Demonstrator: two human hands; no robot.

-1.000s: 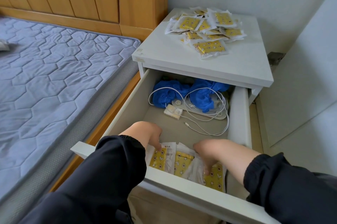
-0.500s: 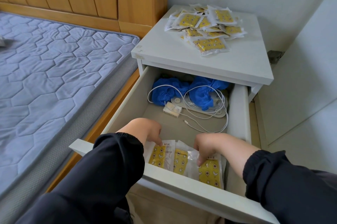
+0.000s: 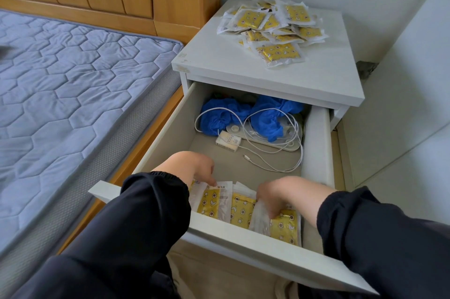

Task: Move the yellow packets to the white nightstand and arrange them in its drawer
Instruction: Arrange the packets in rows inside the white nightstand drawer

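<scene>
The right hand [image 3: 280, 199] has gone from pressing to pinching the rightmost packet [image 3: 285, 228], the left hand [image 3: 192, 167] touches the leftmost packet [image 3: 209, 203] with its grip hidden, so only three lie in the drawer [image 3: 316, 143] and the pile [image 3: 272, 28] on the nightstand top [image 3: 243, 67] is left.

Soft even daylight, faint shadows inside the drawer [image 3: 316, 143], wide-angle bending at edges, hands [image 3: 277, 197] perhaps slightly blurred
</scene>
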